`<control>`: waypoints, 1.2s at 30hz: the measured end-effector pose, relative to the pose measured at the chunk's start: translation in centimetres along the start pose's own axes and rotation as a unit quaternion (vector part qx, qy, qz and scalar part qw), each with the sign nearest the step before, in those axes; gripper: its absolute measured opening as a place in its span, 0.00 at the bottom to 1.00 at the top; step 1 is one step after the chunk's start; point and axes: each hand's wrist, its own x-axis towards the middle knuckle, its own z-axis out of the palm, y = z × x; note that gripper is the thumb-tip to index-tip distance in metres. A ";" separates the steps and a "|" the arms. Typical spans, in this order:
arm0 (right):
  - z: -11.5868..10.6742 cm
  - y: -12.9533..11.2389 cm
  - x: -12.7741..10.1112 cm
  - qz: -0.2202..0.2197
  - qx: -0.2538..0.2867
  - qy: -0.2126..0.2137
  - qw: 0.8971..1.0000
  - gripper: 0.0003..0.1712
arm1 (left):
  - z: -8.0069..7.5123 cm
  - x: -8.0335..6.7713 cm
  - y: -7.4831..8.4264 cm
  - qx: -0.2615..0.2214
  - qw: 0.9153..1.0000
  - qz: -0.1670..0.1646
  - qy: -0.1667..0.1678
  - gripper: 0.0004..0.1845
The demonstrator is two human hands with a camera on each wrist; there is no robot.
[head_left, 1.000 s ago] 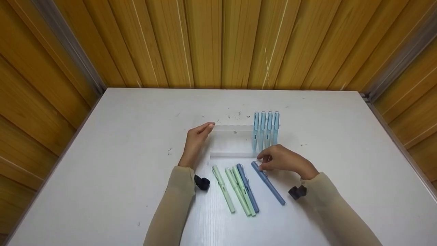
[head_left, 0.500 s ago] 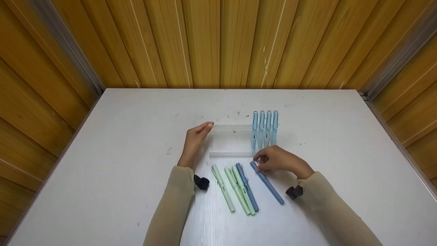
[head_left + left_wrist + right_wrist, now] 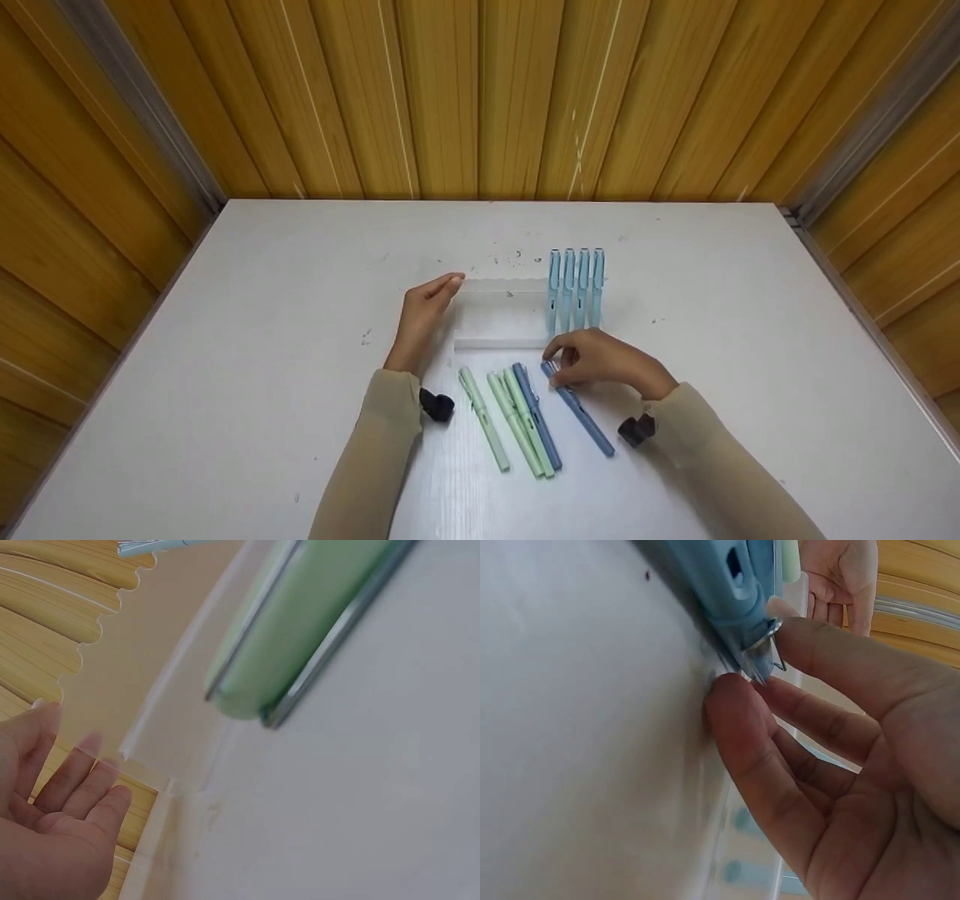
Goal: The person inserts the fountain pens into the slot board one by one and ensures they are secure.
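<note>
A clear plastic pen stand [image 3: 495, 315] with a scalloped top edge stands mid-table. My left hand [image 3: 420, 322] pinches its left upper edge between thumb and fingers; the left wrist view shows fingers behind the transparent panel [image 3: 127, 682]. Several light blue capped pens [image 3: 576, 281] stand upright in the stand's right side. In front of it, my right hand [image 3: 611, 366] pinches the cap end of a dark blue pen [image 3: 591, 430] lying slanted. Thumb and forefinger meet around that end, beside the metal clip [image 3: 769, 637], in the right wrist view.
Left of the held pen lie another dark blue pen [image 3: 541, 427] and two green pens [image 3: 517, 431], close together. A third green pen [image 3: 484, 424] lies apart at the left. Behind the white table [image 3: 300, 262] rises a wood-patterned wall [image 3: 442, 97].
My right hand has shifted slightly left and closer to me, its fingers drawing in around the dark blue pen's cap end. My left hand keeps its hold on the stand.
</note>
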 end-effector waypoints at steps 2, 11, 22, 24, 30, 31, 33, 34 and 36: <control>0.2 -0.1 0.1 -0.002 -0.001 0.003 1.000 0.19 | -0.1 0.0 0.0 0.000 1.000 0.001 0.000 0.20; 0.7 -0.5 0.3 -0.002 -0.008 0.010 1.000 0.19 | -0.3 -0.2 -0.1 -0.004 1.000 -0.002 0.001 0.20; 0.8 -0.6 0.2 0.005 -0.019 0.022 1.000 0.16 | 0.0 0.0 -0.2 -0.010 1.000 -0.011 -0.003 0.19; 0.8 -0.6 0.2 0.006 -0.019 0.022 1.000 0.16 | 0.0 0.1 -0.1 -0.013 1.000 -0.013 -0.003 0.19; 0.5 -0.4 0.1 -0.018 -0.016 0.013 1.000 0.16 | 0.1 0.2 0.0 -0.001 1.000 -0.011 0.003 0.19; 0.4 -0.3 0.1 -0.023 -0.016 0.011 1.000 0.16 | 0.1 0.2 0.0 0.001 1.000 -0.011 0.003 0.19; 0.3 -0.3 0.1 -0.025 -0.012 0.009 1.000 0.16 | 0.1 0.2 0.0 0.004 1.000 -0.012 0.004 0.19; 0.3 -0.3 0.1 -0.024 -0.010 0.009 1.000 0.16 | 0.1 0.2 0.0 0.003 1.000 -0.013 0.004 0.19; 0.2 -0.4 0.1 -0.020 -0.006 0.009 1.000 0.16 | 0.0 0.2 0.0 0.000 1.000 -0.014 0.004 0.19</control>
